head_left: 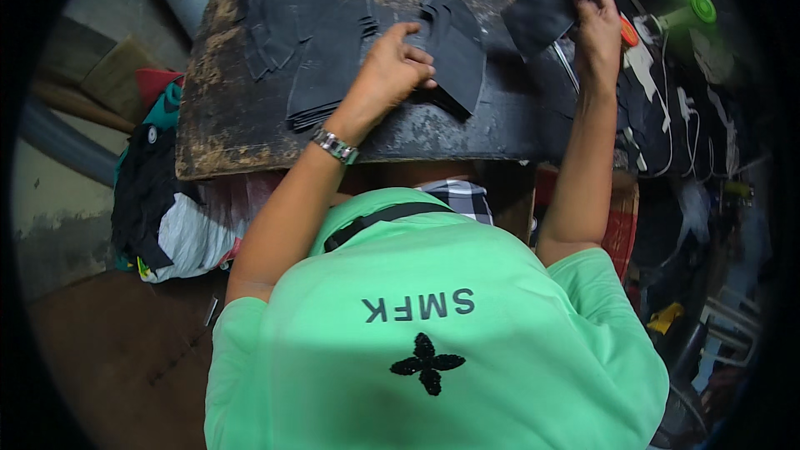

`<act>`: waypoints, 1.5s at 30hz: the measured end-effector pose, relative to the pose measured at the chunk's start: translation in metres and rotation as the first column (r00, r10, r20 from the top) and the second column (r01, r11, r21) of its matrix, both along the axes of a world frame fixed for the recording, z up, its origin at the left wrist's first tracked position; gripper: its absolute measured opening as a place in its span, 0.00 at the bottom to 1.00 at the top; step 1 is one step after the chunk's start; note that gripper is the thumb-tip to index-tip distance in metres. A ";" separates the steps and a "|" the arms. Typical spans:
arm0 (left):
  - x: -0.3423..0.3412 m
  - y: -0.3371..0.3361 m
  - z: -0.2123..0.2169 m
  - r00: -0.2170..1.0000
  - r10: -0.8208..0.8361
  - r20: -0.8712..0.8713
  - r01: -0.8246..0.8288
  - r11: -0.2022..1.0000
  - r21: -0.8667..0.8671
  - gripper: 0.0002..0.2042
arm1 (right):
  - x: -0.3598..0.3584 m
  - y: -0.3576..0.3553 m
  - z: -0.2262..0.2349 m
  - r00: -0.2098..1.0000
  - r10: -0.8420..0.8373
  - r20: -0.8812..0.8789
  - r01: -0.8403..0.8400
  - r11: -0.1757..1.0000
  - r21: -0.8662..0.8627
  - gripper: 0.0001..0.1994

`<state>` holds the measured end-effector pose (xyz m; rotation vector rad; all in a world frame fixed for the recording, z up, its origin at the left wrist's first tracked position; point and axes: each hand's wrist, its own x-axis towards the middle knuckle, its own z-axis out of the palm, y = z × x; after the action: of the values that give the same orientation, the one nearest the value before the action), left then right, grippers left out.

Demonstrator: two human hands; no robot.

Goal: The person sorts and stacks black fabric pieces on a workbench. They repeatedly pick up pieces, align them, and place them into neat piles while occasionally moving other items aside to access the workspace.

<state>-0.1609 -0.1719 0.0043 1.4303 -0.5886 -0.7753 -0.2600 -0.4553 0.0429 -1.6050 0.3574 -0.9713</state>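
1. The left hand (pixel 398 62) rests on the worn dark surface (pixel 225 117), fingers curled down and pressing on a stack of black cut pieces (pixel 454 54) near the middle of the surface.
2. A metal watch (pixel 336 147) sits on the left wrist.
3. The right hand (pixel 598 25) is raised at the far right side of the surface and pinches one black cut piece (pixel 542 12) between thumb and fingers, holding it by its upper right corner so that it hangs tilted above the surface.
4. Further piles of black pieces (pixel 325 67) lie to the left of the left hand, some fanned out, some stacked.
5. The person wears a green shirt (pixel 433 342) that fills the lower part of the view.
6. To the right of the surface hang white cords (pixel 667 117), and a green object (pixel 692 8) stands beyond the right hand.
7. Left of the surface, below its edge, lies a heap of dark and white cloth (pixel 179 233).
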 end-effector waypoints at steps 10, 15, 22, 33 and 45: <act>-0.003 0.000 -0.007 0.992 0.018 0.122 -0.022 0.999 0.032 0.16 | 0.003 0.036 -0.004 0.907 0.420 0.012 -0.405 0.865 0.295 0.12; 0.002 0.012 -0.003 0.874 0.047 0.484 -0.119 0.986 0.120 0.12 | 0.041 0.092 -0.058 0.759 -0.327 -0.563 -0.010 0.859 -0.512 0.22; 0.092 0.099 0.003 0.476 0.467 0.745 -0.709 0.705 0.011 0.10 | 0.140 0.122 -0.017 0.822 -0.008 -0.569 -0.357 0.772 -0.526 0.15; 0.111 0.105 -0.031 0.441 0.299 0.846 -0.763 0.621 0.178 0.13 | 0.276 0.204 -0.046 0.483 -0.084 -0.871 -0.478 0.809 -0.343 0.25; 0.135 0.139 0.142 0.827 0.386 0.408 -0.254 0.905 -0.341 0.16 | 0.168 0.111 0.079 0.876 0.481 -0.038 -0.482 0.876 -0.018 0.26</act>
<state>-0.0258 -0.0328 0.1465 1.4098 -0.7618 -0.0586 -0.0919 -0.3443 0.1216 -1.6276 -0.0426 -0.5657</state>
